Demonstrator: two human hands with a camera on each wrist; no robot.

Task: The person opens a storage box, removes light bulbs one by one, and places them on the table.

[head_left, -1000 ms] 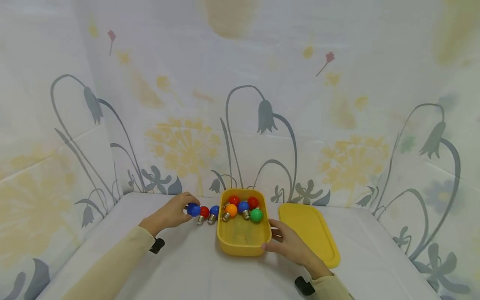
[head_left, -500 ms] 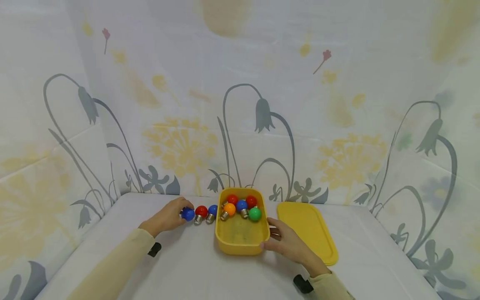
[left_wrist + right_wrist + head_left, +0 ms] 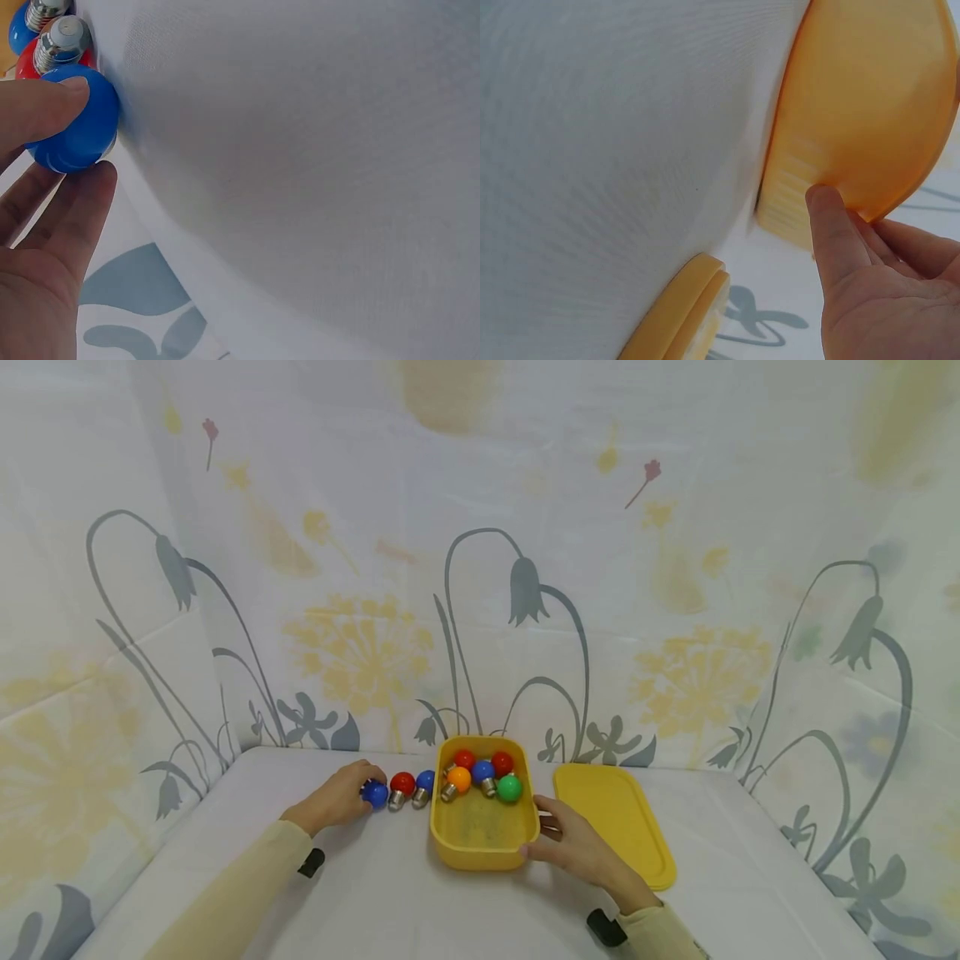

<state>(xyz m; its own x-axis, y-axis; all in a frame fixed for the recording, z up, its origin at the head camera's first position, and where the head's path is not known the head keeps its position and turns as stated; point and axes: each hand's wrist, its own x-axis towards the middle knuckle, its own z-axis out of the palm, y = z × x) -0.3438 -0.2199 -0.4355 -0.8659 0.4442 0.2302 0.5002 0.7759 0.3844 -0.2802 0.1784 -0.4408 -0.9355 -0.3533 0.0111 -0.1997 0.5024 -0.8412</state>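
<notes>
In the head view, my left hand (image 3: 347, 797) pinches a blue light bulb (image 3: 375, 793) low over the white table. Thumb and fingers hold its round blue glass (image 3: 96, 124) in the left wrist view. Just right of it lie a red bulb (image 3: 402, 783) and another blue bulb (image 3: 425, 781), their metal caps toward me. My right hand (image 3: 577, 852) rests against the right outer wall of a yellow plastic box (image 3: 480, 860); in the right wrist view, its thumb (image 3: 826, 214) touches that wall. Several bulbs lie in the box, among them an orange one (image 3: 460, 778) and a green one (image 3: 510, 788).
A flat yellow lid (image 3: 622, 827) lies on the white-covered table (image 3: 420, 910), right of the box and partly behind my right hand. A floral-patterned cloth (image 3: 480, 635) hangs at the back and sides.
My left hand has lowered the blue bulb and shifted it slightly left, away from the red bulb. The right hand stays at the box, and the head view has shifted slightly.
</notes>
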